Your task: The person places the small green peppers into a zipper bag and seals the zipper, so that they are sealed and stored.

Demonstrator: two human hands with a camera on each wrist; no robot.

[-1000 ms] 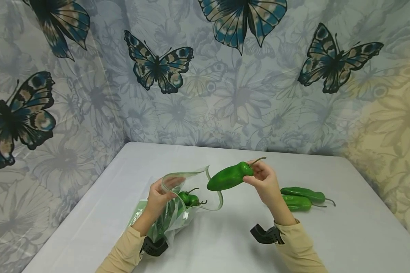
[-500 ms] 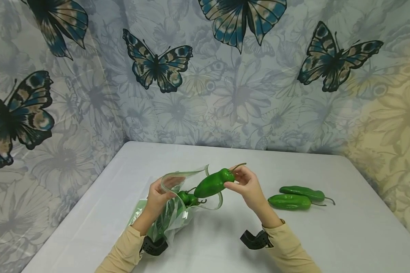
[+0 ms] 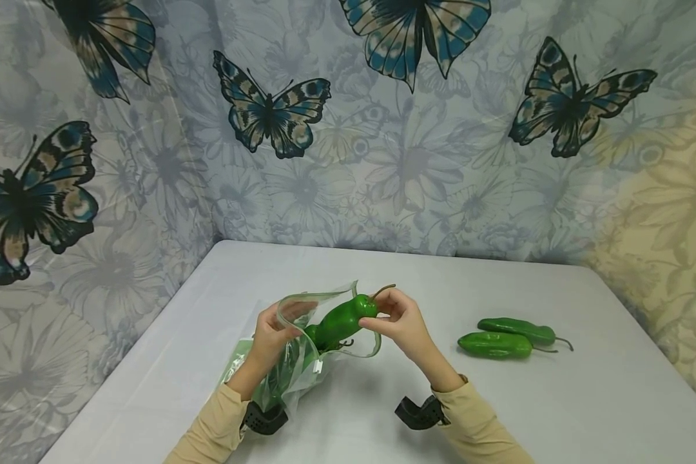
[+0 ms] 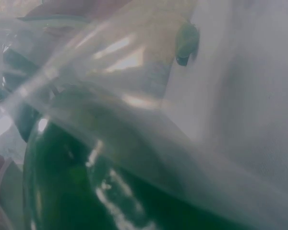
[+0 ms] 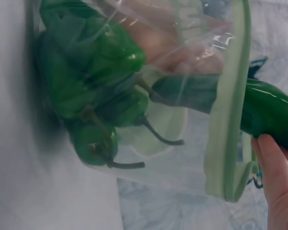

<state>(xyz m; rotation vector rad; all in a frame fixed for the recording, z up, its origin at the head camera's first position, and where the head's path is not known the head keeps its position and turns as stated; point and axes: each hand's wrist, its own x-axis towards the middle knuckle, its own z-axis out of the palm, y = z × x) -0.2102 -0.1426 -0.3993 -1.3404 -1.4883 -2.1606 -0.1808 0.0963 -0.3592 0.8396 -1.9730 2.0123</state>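
My left hand grips the rim of a clear zip bag with a pale green edge, keeping its mouth spread. Several green peppers lie inside, stems toward the opening. With thumb and fingers, my right hand pinches a green pepper near its stem end. That pepper slants down to the left; its tip is inside the bag mouth, as the right wrist view shows through the plastic. In the left wrist view, bagged peppers fill the lower part behind hazy plastic.
Two more green peppers lie side by side on the white table to the right, stems pointing right. A fabric backdrop with butterflies stands behind and to the left of the table.
My right hand has moved left and slightly down, carrying the pepper from outside the bag until its tip is within the mouth. The left hand has stayed at the rim.
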